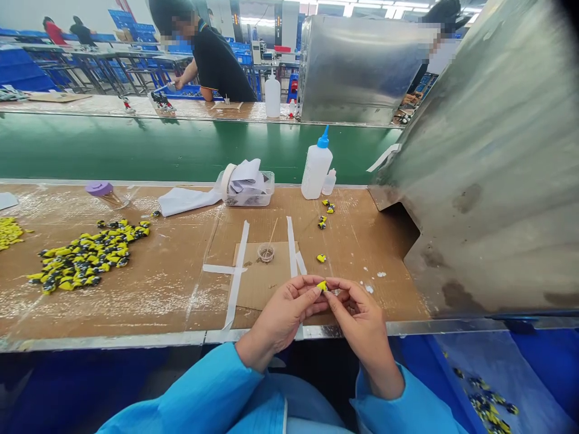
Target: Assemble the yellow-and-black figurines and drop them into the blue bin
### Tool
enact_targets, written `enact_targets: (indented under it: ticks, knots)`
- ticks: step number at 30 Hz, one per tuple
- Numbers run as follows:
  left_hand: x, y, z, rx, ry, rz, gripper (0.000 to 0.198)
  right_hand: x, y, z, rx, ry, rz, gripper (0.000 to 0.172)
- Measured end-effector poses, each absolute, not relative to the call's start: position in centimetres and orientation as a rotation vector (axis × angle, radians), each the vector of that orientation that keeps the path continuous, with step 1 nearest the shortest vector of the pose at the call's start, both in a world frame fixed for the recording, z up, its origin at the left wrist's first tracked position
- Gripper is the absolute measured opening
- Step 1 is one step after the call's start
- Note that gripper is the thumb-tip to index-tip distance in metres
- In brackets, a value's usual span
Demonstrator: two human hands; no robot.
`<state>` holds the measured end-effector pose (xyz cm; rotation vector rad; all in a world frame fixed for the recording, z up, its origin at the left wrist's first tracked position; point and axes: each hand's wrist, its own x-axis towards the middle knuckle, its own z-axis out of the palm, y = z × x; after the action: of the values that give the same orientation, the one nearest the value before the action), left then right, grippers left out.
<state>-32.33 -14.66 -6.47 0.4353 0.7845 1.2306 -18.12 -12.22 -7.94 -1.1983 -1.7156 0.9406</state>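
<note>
1. Fingers (311,290) of left hand (284,313) and right hand (362,319) clenched in tight pinch on small yellow-and-black piece (322,286), held just above cardboard-topped bench (154,307); shape prob. part-hidden by fingertips.
2. Just ahead, small clear cup (266,253) w/ dark residue on cardboard square (257,283), btwn white tape strips (237,274).
3. Large heap of yellow-and-black pieces (85,256) at left; few loose ones (323,214) near white squeeze bottle w/ blue nozzle (316,169).
4. Clear plastic tub w/ tissue (244,190) behind; steel hood (474,163) at right; green conveyor belt (181,147) beyond.
5. Risk: tiny piece slipping from pinch w/ loosened grip, then dropping off bench edge; smearing from white spots (368,289) near right hand.
6. No brand, label or readable writing on bottle or tub.
</note>
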Motion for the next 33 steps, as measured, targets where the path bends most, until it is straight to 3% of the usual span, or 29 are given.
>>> enact_targets:
  ticks: [13,33]
  knots:
    - [-32.13,-14.93,-6.55,0.379,0.725,1.145,0.020,-18.13,-12.10,-7.24,-1.162,-1.884,0.769,0.018]
    - [-32.10,-14.68,-6.94,0.276,0.821,1.072,0.024,-17.72,-11.69,-7.63,-1.108,-1.895,0.981,0.021]
